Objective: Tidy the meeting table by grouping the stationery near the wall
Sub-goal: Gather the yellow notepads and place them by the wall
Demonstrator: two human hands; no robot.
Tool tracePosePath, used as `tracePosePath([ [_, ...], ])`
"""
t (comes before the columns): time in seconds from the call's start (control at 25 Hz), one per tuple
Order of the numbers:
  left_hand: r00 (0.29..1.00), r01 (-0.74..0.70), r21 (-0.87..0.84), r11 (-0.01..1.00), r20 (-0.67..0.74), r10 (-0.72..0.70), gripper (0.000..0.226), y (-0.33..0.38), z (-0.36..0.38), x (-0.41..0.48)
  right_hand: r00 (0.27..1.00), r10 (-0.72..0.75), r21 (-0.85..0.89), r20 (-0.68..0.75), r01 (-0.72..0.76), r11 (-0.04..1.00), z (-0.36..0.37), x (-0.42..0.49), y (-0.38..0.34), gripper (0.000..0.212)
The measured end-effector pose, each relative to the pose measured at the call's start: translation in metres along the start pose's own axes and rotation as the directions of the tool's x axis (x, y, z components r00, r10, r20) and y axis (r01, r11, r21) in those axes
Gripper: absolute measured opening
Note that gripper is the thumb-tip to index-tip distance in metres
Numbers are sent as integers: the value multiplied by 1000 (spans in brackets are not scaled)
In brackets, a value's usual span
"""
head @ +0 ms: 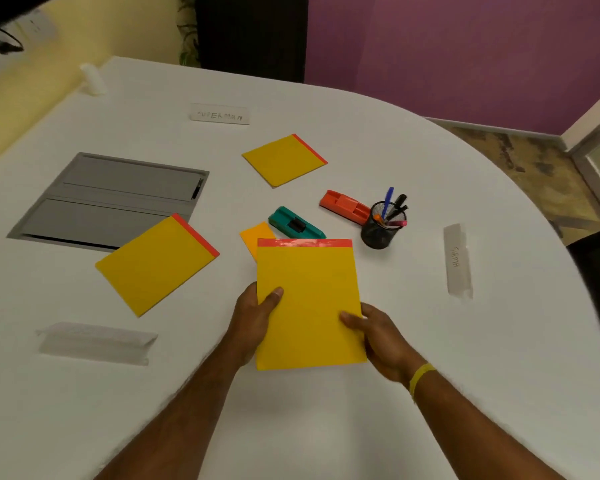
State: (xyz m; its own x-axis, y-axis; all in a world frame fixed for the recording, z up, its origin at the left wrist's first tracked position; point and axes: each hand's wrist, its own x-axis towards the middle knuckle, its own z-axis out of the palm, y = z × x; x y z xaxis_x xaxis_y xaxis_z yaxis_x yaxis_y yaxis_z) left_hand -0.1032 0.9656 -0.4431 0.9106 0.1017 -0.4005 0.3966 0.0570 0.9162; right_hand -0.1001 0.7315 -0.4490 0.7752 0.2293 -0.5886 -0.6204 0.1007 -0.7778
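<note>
**Yellow pad held in both hands above the table**

Left hand (253,315) gripped the left edge of a yellow pad (309,306), thumb on top. Right hand (378,336) gripped the lower right edge, thumb likewise on the face. The pad, red strip at its far end, was in front of the person and over the white table (465,341). It partly covered a small orange note (253,235).

A second yellow pad (156,265) lay to the left, overlapping the corner of the grey floor-box lid (118,199). A third yellow pad (284,160) lay farther off. A green stapler (297,225) and an orange stapler (345,206) lay between them, and the orange one was just beside the black mesh pen cup (381,230). Name cards (219,114) were spread round the table.
</note>
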Motion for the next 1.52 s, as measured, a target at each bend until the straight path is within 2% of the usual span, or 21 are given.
tracePosePath([
  [0.12, 996, 68, 154, 986, 45, -76, 25, 0, -29, 23, 998, -55, 26, 24, 54, 998, 13, 7, 22, 44],
  [0.2, 992, 109, 297, 949, 29, -123, 38, -2, -57, 44, 996, -83, 42, -16, 84, 996, 14, 12, 23, 44],
  [0.24, 996, 90, 425, 901, -23, -88, 44, -2, -78, 57, 996, -89, 62, -31, 91, 994, 12, 16, 24, 44],
  [0.32, 994, 42, 736, 676, -97, 45, 51, -1, -131, 88, 994, -98, 104, -51, 102, 989, 7, 21, 26, 45],
  [0.4, 988, 56, 877, 476, -118, 100, 60, 7, -184, 120, 992, -106, 111, -72, 114, 987, 5, 25, 28, 46],
  [0.56, 979, 183, 905, 385, -202, 8, 97, 21, -250, 174, 990, -99, 137, -96, 112, 984, -3, 32, 35, 49],
  [0.68, 982, 180, 959, 217, -163, -94, 123, 4, -269, 195, 991, -93, 146, -97, 106, 984, 1, 37, 40, 49],
  [0.76, 980, 176, 966, 189, -155, -124, 133, -6, -276, 205, 990, -97, 159, -99, 112, 981, 2, 41, 42, 50],
  [0.92, 972, 232, 961, 148, -225, -62, 141, -13, -285, 215, 991, -107, 157, -81, 119, 980, 5, 50, 44, 52],
  [1.04, 951, 305, 925, 224, -285, -118, 125, -3, -285, 212, 990, -118, 155, -75, 128, 980, 7, 52, 42, 51],
  [1.12, 969, 239, 932, 274, -209, -133, 91, 16, -281, 203, 990, -120, 160, -73, 130, 978, 6, 52, 39, 50],
  [1.2, 992, 126, 905, 405, -105, -73, 51, 42, -277, 186, 990, -119, 164, -78, 130, 978, 5, 52, 34, 50],
  [1.28, 998, 62, 818, 572, -57, -26, 27, 69, -268, 160, 989, -120, 177, -81, 133, 975, 3, 51, 28, 50],
  [1.4, 998, 35, 651, 758, -65, 10, 19, 97, -244, 118, 989, -123, 169, -79, 135, 976, 7, 51, 22, 45],
  [1.52, 999, 42, 319, 947, 1, -45, 29, 100, -206, 83, 988, -131, 158, -84, 143, 977, 17, 51, 15, 44],
])
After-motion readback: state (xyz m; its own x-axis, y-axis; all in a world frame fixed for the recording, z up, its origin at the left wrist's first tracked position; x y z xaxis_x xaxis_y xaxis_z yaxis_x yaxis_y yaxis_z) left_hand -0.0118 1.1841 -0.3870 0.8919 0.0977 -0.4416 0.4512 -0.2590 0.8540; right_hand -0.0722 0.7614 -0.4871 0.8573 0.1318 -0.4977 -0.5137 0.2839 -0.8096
